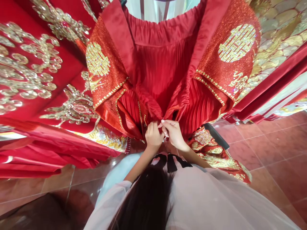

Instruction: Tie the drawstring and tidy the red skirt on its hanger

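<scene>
A red robe (165, 67) with gold embroidered panels and a pleated red skirt hangs in front of me. Both hands meet at its lower front, where the two red edges come together. My left hand (153, 135) is closed in a fist on the left edge of the fabric. My right hand (173, 132) pinches the right edge with curled fingers, touching the left hand. What lies between the fingers beyond the fabric is too small to make out.
More red garments with gold embroidery (35, 80) hang on the left, and another gold-scaled one (280, 28) on the right. A folded embroidered piece (216, 153) lies low on the right. The floor is reddish tile (275, 153).
</scene>
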A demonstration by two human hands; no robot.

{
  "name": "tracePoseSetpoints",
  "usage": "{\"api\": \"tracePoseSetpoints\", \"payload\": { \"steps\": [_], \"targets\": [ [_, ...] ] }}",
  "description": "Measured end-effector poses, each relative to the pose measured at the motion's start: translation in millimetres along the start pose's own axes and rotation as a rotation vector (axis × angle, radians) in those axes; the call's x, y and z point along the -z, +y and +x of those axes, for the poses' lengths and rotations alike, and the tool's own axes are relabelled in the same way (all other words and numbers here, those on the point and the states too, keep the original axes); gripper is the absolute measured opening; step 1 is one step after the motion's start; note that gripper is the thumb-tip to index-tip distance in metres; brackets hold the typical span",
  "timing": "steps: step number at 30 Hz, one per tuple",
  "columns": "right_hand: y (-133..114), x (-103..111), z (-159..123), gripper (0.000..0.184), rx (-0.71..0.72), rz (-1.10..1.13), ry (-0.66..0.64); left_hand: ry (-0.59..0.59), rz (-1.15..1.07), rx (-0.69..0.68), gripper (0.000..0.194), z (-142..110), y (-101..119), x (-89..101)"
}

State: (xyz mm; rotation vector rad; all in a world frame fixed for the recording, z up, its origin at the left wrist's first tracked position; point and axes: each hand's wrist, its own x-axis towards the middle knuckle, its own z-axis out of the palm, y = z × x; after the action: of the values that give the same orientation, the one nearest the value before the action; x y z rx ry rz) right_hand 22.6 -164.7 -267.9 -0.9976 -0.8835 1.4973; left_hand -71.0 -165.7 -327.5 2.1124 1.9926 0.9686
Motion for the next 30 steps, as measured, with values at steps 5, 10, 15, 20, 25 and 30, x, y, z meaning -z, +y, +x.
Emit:
{"api": "tracePoseSetpoints", "payload": {
  "steps": [5, 10, 15, 20, 25, 30],
  "targets": [
    [-5.1, 1.7, 4.2, 0.035, -0.023, 0.06, -0.038, -0.229, 0.043, -0.023, 0.018, 30.5, 17.7, 4.4],
    [-12.0, -0.7, 15.0, 0.02, -0.19, 0.255, 0.025, -0.339, 0.1, 0.07, 0.017, 24.7, 22.3, 10.0],
    [-37.1, -12.2, 7.6, 0.016, -0.19, 0.329, 0.037, -0.399, 0.181, 0.08, 0.021, 11.6, 31.0, 27.2],
    [-73.5, -24.4, 10.3, 0.018, -0.038, 0.306, 0.022, -0.48, 0.244, 0.042, 0.029, 8.5, 42.2, 31.6],
    [-55.2, -27.8, 16.8, 0.028, 0.143, 0.036, 0.045, -0.496, 0.239, 0.101, 0.029, 6.5, 33.3, 29.6],
    [-30.3, -21.4, 17.5, 0.028, 0.513, -0.6, 0.248, -0.427, 0.166, 0.097, 0.027, -1.7, 26.2, 35.2]
  ]
}}
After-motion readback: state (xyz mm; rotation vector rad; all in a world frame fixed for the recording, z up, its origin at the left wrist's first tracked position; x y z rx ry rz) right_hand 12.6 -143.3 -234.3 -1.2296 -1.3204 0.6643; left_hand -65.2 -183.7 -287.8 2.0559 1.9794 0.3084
